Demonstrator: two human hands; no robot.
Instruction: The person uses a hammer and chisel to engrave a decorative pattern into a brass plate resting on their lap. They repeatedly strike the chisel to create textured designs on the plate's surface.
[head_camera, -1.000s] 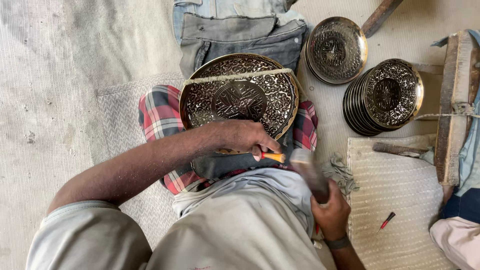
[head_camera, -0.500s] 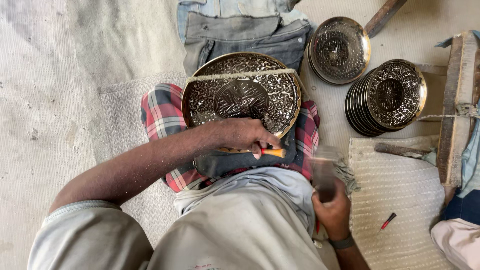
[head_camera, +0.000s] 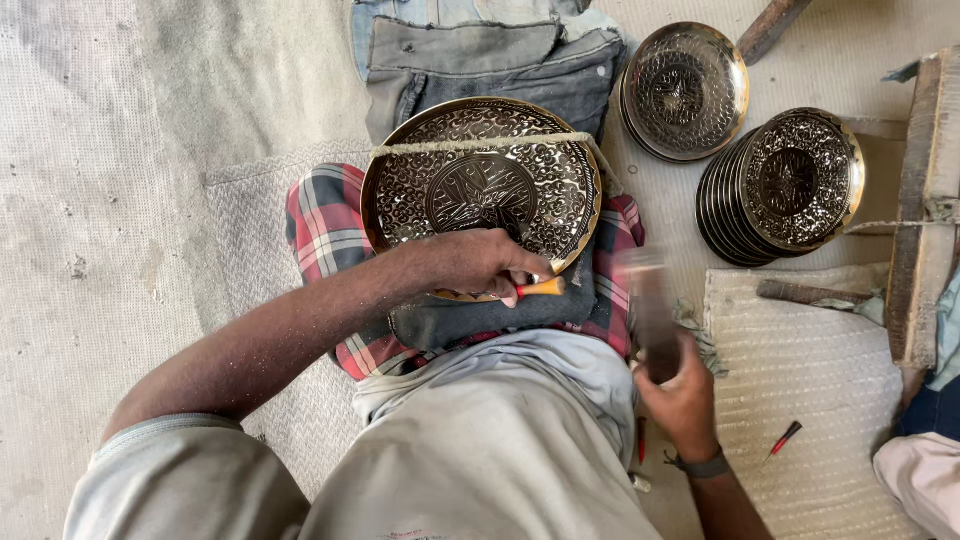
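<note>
A large round engraved brass plate (head_camera: 482, 185), dark with dense floral and star patterns and a bright golden rim, lies in the middle of the scene on a red plaid cloth (head_camera: 320, 235) over a dark pad (head_camera: 480, 318), just beyond the person's lap. A pale cord (head_camera: 480, 145) crosses its far edge. The left hand (head_camera: 470, 262) rests on the plate's near rim, fingers curled tight around an orange-handled chisel (head_camera: 538, 288). The right hand (head_camera: 682, 392), nearer and to the right, is wrapped closed around a hammer (head_camera: 648, 305), blurred by motion. Far right, one similar smaller plate (head_camera: 685, 88) lies alone; beside it stands one leaning stack of plates (head_camera: 785, 185), too close-packed to count. Folded denim (head_camera: 480, 55) lies beyond the large plate. One small red-handled tool (head_camera: 785, 437) lies on a pale mat (head_camera: 800, 370) at near right.
</note>
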